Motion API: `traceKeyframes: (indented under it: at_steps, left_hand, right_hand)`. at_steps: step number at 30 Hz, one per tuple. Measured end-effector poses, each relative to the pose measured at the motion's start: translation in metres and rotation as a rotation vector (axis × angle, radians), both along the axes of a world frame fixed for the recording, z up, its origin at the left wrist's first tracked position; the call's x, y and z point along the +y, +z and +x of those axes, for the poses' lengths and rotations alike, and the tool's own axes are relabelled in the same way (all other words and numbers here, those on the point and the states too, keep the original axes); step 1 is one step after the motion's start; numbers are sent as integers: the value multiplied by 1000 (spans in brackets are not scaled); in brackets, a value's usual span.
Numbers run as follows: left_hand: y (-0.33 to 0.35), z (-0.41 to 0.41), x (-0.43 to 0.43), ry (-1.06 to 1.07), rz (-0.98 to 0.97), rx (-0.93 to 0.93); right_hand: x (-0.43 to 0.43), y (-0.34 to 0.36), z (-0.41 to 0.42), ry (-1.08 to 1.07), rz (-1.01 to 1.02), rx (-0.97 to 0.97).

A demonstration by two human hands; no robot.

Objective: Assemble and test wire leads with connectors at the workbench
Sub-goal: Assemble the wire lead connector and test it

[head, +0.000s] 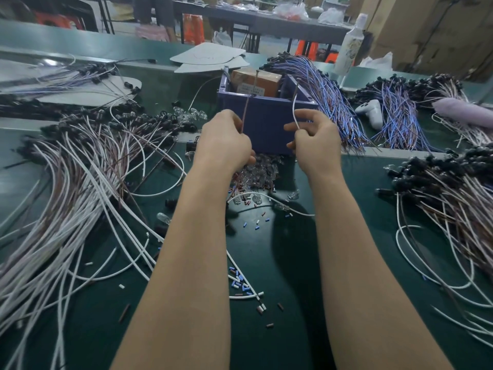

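Two wires in hand?

Yes. Left hand [224, 142] is curled round a thin brown wire [245, 113] that stands straight up from the fist. Right hand [314, 145] pinches a white wire [294, 108] between thumb and fingers; it arcs upward to a darker tip.

Where on the table [280, 249]?

Middle, toward the far edge. Both hands are just in front of the blue bin [266, 116], above a heap of clear bulbs [262, 166].

Do the wires join below the hands?

Cannot tell; the palms hide that.

Any writing?

A brown box [256, 80] in the bin has a white label, with print too small to read. A white bottle [349, 46] near the far right corner shows a pattern but no legible words.

What else?

White-and-brown leads [80, 169] with black ends fan over the left side, and more lie along the right edge. Blue leads [328, 102] lie right of the bin, beside a white controller [372, 112]. Sleeve bits [240, 284] in blue, white and red dot the near middle.
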State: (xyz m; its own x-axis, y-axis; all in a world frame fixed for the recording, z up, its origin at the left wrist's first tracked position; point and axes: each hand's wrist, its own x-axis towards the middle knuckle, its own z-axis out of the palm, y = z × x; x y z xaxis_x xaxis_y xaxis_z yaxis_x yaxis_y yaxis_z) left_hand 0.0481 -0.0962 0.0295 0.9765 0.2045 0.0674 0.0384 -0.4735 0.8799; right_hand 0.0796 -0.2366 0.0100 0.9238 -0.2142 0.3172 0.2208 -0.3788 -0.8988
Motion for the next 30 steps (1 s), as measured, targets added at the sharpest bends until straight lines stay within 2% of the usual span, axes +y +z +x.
traceKeyframes:
  at_steps: [15, 30]
  left_hand:
    - [-7, 3, -9, -32, 96, -10]
    - [-9, 8, 1, -79, 3, -67]
  right_hand:
    - [2, 3, -3, -9, -24, -4]
    - [1, 5, -2, -6, -31, 6]
